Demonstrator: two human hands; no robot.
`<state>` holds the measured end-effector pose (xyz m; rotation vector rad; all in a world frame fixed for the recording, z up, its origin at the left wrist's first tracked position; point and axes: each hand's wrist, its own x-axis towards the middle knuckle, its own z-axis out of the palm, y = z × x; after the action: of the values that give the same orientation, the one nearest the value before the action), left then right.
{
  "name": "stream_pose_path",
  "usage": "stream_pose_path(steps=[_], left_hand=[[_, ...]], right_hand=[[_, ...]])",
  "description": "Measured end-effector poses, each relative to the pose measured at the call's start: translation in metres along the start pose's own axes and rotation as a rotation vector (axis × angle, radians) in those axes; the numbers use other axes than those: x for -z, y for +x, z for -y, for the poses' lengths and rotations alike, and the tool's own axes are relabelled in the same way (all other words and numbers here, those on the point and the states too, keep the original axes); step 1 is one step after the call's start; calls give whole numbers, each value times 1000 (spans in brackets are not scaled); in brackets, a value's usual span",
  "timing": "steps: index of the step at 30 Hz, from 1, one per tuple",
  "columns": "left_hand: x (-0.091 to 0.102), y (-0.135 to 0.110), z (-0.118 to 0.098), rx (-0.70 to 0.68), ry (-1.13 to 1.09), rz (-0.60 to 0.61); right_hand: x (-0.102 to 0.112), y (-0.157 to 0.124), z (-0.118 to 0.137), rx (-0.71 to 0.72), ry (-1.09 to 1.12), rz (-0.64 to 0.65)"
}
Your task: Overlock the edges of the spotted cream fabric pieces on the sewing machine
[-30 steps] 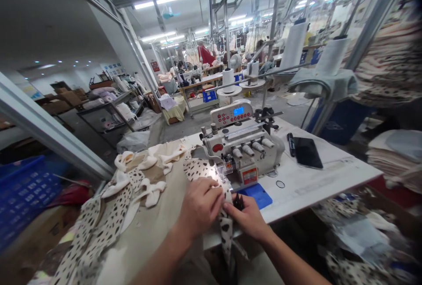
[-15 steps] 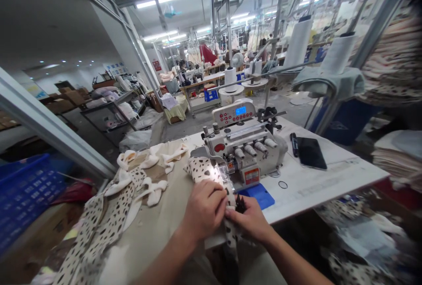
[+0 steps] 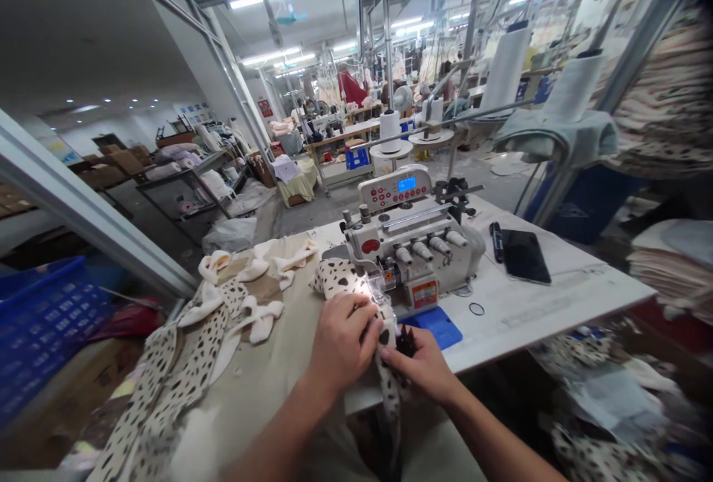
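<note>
A cream fabric piece with dark spots (image 3: 337, 274) lies under the lit needle area of a white overlock sewing machine (image 3: 415, 244). Its strip runs toward me and hangs over the table's front edge. My left hand (image 3: 346, 341) presses on the fabric just in front of the machine, fingers bent and closed on it. Close by on the right, my right hand (image 3: 423, 367) pinches the strip's edge between thumb and fingers. A dark, spiky-looking item (image 3: 405, 341) shows at the right fingers; its kind I cannot make out.
Spotted fabric pieces with cream strips (image 3: 189, 352) lie on the table's left. A phone (image 3: 526, 255), a black marker-like object (image 3: 496, 242) and a blue pad (image 3: 437, 327) are on the right side. A blue basket (image 3: 50, 333) stands far left; thread cones (image 3: 506, 66) rise behind.
The spotted fabric has shifted slightly at the machine, and the left hand's fingers have bent more. Both hands stay in nearly the same place.
</note>
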<state>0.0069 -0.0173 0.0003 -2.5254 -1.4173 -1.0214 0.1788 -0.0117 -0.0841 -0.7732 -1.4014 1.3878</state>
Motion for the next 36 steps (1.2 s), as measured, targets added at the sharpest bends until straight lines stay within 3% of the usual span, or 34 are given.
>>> stream_pose_path(steps=[7, 16, 24, 33, 36], left_hand=[[4, -5, -2, -69, -27, 7], [3, -1, -2, -3, 29, 20], [3, 3, -5, 3, 87, 34], [0, 9, 4, 62, 147, 76], [-1, -3, 3, 67, 86, 2]], right_hand=[[2, -1, 0, 50, 11, 37], [0, -3, 2, 29, 29, 117], [5, -6, -14, -63, 180, -95], [5, -4, -14, -65, 205, -119], [6, -5, -16, -57, 228, -116]])
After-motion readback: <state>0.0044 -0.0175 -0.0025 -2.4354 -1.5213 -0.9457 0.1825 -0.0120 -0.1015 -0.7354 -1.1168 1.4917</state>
